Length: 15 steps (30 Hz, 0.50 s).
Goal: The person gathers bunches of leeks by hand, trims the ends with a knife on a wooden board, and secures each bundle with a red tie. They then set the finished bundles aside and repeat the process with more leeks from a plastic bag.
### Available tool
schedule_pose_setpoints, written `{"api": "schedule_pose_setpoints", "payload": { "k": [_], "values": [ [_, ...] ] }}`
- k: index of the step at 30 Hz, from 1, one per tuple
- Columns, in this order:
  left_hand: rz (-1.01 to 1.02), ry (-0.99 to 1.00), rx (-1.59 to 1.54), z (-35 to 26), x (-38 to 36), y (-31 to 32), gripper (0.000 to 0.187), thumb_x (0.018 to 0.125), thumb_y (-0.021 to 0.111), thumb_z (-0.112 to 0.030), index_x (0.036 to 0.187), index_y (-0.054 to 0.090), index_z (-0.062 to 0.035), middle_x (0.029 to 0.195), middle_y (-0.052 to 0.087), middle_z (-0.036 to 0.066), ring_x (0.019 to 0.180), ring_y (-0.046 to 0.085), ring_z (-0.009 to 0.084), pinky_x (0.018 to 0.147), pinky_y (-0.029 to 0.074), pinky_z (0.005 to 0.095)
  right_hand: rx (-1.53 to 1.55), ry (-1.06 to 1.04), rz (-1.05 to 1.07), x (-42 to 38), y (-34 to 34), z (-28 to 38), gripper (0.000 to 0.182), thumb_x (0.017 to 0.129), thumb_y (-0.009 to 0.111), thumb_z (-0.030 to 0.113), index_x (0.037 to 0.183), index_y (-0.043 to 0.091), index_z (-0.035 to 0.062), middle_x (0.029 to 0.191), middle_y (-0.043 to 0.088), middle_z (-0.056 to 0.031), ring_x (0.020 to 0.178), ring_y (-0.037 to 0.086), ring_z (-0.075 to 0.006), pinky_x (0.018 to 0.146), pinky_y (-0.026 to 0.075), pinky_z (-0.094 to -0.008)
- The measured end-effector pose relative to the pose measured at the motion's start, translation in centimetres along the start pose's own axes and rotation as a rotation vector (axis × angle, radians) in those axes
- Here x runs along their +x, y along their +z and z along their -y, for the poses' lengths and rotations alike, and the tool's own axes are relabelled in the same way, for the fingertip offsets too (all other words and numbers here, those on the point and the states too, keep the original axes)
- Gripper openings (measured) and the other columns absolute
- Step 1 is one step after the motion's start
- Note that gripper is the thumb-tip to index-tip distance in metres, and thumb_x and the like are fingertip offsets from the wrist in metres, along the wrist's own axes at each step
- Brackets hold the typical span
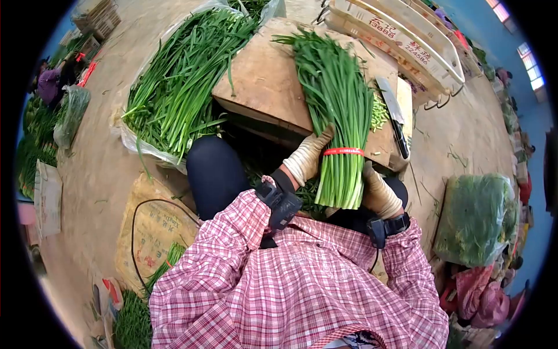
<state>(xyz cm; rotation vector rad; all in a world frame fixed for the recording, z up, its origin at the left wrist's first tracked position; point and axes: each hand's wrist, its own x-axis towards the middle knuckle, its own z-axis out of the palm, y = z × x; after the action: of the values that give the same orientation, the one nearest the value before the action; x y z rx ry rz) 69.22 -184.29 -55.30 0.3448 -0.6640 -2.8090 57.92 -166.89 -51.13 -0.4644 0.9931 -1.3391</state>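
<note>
A thick bundle of garlic chives (343,87) lies over the near edge of a wooden board, its pale cut ends towards me. A red band (344,151) circles its stems. My gloved left hand (311,156) grips the bundle's left side by the band, its thumb on the leaves. At the lower right of the stems, my gloved right hand (381,192) holds the cut end; its fingers are partly hidden underneath. A knife (392,110) with a black handle rests on the board's right side, beside chopped stem ends (379,112).
Loose chives (186,75) fill a plastic-lined pile left of the wooden board (261,64). White crates (401,43) stand beyond it. A wrapped green bale (474,218) sits at right, a yellow sack (152,221) at left. Another person (49,81) is at the far left.
</note>
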Motion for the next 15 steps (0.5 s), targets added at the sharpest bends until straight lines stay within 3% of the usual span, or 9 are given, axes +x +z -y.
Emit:
{"api": "schedule_pose_setpoints", "payload": {
  "k": [3,5,8,12,15],
  "values": [
    [-0.099,0.138,0.122,1.3,-0.7,1.2,0.067,0.083,0.073,-0.042,0.133,0.048,-0.0055,0.123,0.061,0.007,0.111,0.058,0.0201,0.097,0.048,0.0367,0.175,-0.054,-0.05,1.5,-0.8,-0.3,0.063,0.096,0.056,0.046,0.138,0.044,0.0013,0.133,0.055,-0.0091,0.119,0.054,-0.0193,0.103,0.043,-0.0341],
    [-0.136,0.249,0.232,2.8,-0.6,0.9,0.059,0.087,0.073,-0.029,0.133,0.047,-0.0045,0.121,0.061,0.006,0.11,0.057,0.018,0.097,0.046,0.0346,0.08,-0.088,-0.098,1.5,-0.4,0.3,0.058,0.095,0.058,0.042,0.136,0.047,0.0016,0.128,0.058,-0.0082,0.114,0.056,-0.0182,0.1,0.045,-0.033],
    [-0.089,0.332,0.308,2.4,-2.3,1.7,0.056,0.088,0.072,-0.025,0.134,0.046,-0.0047,0.124,0.059,0.006,0.112,0.056,0.0177,0.098,0.045,0.0339,0.019,-0.174,-0.227,1.6,1.9,0.9,0.046,0.091,0.066,0.022,0.129,0.052,0.0014,0.117,0.063,-0.0057,0.102,0.061,-0.016,0.091,0.05,-0.03],
    [-0.048,0.276,0.238,1.6,-3.7,0.5,0.064,0.081,0.08,-0.024,0.132,0.046,-0.0056,0.123,0.059,0.005,0.112,0.055,0.0178,0.099,0.043,0.033,-0.239,-0.327,-0.211,1.7,3.1,0.5,0.049,0.087,0.067,0.015,0.13,0.049,-0.0011,0.118,0.061,-0.0074,0.104,0.058,-0.0155,0.089,0.048,-0.0291],
    [-0.04,0.347,0.384,0.8,-4.4,0.8,0.066,0.083,0.078,-0.028,0.135,0.044,-0.0056,0.127,0.057,0.005,0.116,0.053,0.0182,0.101,0.042,0.0344,-0.267,-0.351,-0.195,1.9,3.9,0.7,0.046,0.087,0.066,0.018,0.127,0.052,-0.0011,0.114,0.063,-0.0063,0.101,0.06,-0.0141,0.088,0.048,-0.0283]
  ]
}}
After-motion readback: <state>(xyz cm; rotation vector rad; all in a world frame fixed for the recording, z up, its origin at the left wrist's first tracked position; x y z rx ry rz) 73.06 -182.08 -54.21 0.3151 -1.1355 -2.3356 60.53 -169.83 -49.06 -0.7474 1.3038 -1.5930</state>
